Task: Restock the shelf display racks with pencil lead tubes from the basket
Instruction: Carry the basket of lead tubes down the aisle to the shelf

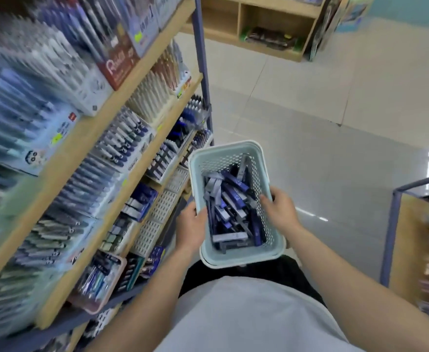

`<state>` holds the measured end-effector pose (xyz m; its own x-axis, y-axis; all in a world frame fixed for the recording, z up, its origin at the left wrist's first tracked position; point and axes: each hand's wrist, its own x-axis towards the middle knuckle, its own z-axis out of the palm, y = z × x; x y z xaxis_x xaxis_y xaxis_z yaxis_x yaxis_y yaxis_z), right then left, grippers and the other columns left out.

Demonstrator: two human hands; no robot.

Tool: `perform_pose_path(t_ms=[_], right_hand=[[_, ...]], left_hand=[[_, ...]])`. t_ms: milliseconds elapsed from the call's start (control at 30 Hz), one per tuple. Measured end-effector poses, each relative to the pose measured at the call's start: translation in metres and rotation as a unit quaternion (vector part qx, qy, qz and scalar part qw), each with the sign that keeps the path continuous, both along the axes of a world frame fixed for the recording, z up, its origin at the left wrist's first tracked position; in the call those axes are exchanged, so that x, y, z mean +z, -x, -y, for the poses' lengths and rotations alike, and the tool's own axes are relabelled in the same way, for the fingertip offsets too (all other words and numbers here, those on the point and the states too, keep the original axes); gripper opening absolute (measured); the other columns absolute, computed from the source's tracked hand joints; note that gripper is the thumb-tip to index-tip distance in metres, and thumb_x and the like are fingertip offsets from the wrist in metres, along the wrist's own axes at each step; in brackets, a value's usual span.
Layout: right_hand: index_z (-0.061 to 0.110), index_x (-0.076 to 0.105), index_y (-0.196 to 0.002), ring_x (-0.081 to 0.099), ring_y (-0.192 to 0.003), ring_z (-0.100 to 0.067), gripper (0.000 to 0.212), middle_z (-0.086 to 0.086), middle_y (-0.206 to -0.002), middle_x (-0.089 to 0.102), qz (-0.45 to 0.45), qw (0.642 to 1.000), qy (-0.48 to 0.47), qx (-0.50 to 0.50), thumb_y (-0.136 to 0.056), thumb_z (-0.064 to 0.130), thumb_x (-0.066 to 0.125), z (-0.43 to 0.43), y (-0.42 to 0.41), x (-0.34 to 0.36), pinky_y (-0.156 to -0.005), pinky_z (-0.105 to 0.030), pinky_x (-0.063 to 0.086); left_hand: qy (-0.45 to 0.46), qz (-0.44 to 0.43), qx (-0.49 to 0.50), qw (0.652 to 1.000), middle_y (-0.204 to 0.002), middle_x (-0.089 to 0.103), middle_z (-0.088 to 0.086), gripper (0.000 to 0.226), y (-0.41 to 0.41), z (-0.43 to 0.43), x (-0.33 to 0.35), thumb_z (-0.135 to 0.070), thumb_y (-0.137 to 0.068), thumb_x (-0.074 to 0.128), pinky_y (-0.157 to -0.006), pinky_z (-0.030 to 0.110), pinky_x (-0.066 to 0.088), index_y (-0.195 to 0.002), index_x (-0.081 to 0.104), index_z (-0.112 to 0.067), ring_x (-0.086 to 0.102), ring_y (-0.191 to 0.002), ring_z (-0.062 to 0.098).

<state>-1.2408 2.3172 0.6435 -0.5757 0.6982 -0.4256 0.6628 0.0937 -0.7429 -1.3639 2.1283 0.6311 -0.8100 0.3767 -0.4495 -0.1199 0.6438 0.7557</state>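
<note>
Pale grey shirt [246, 323], perhaps dark trousers [271, 271], bare forearms [345, 273]

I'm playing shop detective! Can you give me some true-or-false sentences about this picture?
1. The left hand and right hand both hold the basket. True.
2. The basket is empty. False: blue and grey lead tubes lie piled in it.
3. The shelf rack stands on the person's left. True.
4. The basket is red. False: it is pale blue.
</note>
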Motion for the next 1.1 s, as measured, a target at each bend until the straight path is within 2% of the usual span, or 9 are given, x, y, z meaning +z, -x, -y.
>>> perform_pose_path(t_ms=[233,367,467,567,667,867,933,1033,1100], right_hand=[[0.028,0.059,-0.107,0.058,-0.057,-0.019,0.014,-0.003,-0.073,0.067,0.021,0.998,0.0,0.059,-0.099,0.018,0.054,-0.06,0.09,0.001,-0.054,-0.042,0.054],[0.021,0.063,-0.108,0.057,-0.056,-0.017,0.014,0.0,-0.072,0.066,0.029,0.992,0.0,0.12,-0.098,0.018,0.054,-0.097,0.126,-0.016,-0.055,-0.044,0.054],[0.021,0.064,-0.112,0.058,-0.055,-0.016,0.017,-0.001,-0.072,0.066,0.038,0.984,0.002,0.175,-0.098,0.019,0.054,-0.125,0.152,-0.033,-0.049,-0.036,0.052],[0.018,0.064,-0.112,0.056,-0.053,-0.015,0.016,-0.001,-0.07,0.064,0.045,0.968,0.012,0.245,-0.099,0.019,0.054,-0.153,0.174,-0.051,-0.045,-0.028,0.047],[0.016,0.062,-0.1,0.051,-0.05,-0.012,0.01,0.001,-0.064,0.06,0.05,0.943,0.005,0.329,-0.1,0.018,0.053,-0.175,0.186,-0.064,-0.04,-0.017,0.038],[0.016,0.063,-0.091,0.047,-0.047,-0.012,0.012,0.001,-0.06,0.057,0.072,0.902,0.014,0.426,-0.099,0.018,0.054,-0.172,0.186,-0.102,-0.04,-0.02,0.037],[0.021,0.063,-0.091,0.049,-0.049,-0.013,0.012,0.003,-0.06,0.059,0.078,0.888,0.011,0.453,-0.099,0.021,0.054,-0.159,0.179,-0.125,-0.046,-0.027,0.043],[0.022,0.062,-0.094,0.053,-0.054,-0.015,0.01,0.003,-0.064,0.06,0.1,0.873,0.028,0.477,-0.099,0.02,0.054,-0.134,0.165,-0.177,-0.05,-0.028,0.044],[0.021,0.062,-0.095,0.055,-0.058,-0.016,0.009,0.002,-0.067,0.061,0.104,0.867,0.029,0.487,-0.1,0.02,0.054,-0.116,0.158,-0.221,-0.05,-0.026,0.045]], left_hand=[[-0.006,0.019,0.057,0.998,-0.086,0.067,-0.009,0.006,0.062,-0.048,-0.002,-0.023,-0.102,0.054,-0.071,0.039,0.055,-0.1,0.059,-0.026,0.066,-0.077,0.014],[0.001,0.031,0.11,0.993,-0.09,0.068,-0.006,0.008,0.078,-0.075,-0.015,-0.021,-0.101,0.055,-0.076,0.042,0.057,-0.101,0.058,-0.028,0.068,-0.083,0.018],[0.011,0.041,0.172,0.984,-0.094,0.069,-0.003,0.009,0.081,-0.098,-0.029,-0.019,-0.101,0.055,-0.08,0.041,0.056,-0.102,0.06,-0.026,0.067,-0.085,0.016],[0.002,0.061,0.261,0.964,-0.101,0.07,-0.005,0.018,0.071,-0.122,-0.046,-0.019,-0.101,0.054,-0.087,0.042,0.057,-0.114,0.064,-0.025,0.068,-0.09,0.016],[0.007,0.074,0.34,0.938,-0.107,0.068,-0.006,0.026,0.052,-0.146,-0.052,-0.017,-0.101,0.053,-0.087,0.032,0.052,-0.125,0.064,-0.018,0.066,-0.096,0.016],[0.016,0.112,0.446,0.888,-0.118,0.07,-0.001,0.033,0.003,-0.151,-0.074,-0.017,-0.101,0.054,-0.096,0.03,0.049,-0.133,0.061,-0.016,0.065,-0.104,0.018],[0.007,0.116,0.465,0.877,-0.117,0.071,-0.001,0.03,-0.013,-0.139,-0.095,-0.015,-0.1,0.054,-0.088,0.024,0.05,-0.129,0.064,-0.018,0.066,-0.098,0.015],[0.02,0.12,0.474,0.872,-0.099,0.071,-0.004,0.023,-0.036,-0.114,-0.14,-0.015,-0.101,0.052,-0.062,0.009,0.043,-0.118,0.067,-0.022,0.059,-0.072,0.001],[0.024,0.126,0.472,0.872,-0.092,0.071,-0.008,0.02,-0.048,-0.094,-0.18,-0.015,-0.1,0.052,-0.056,0.005,0.042,-0.108,0.067,-0.025,0.063,-0.072,0.003]])
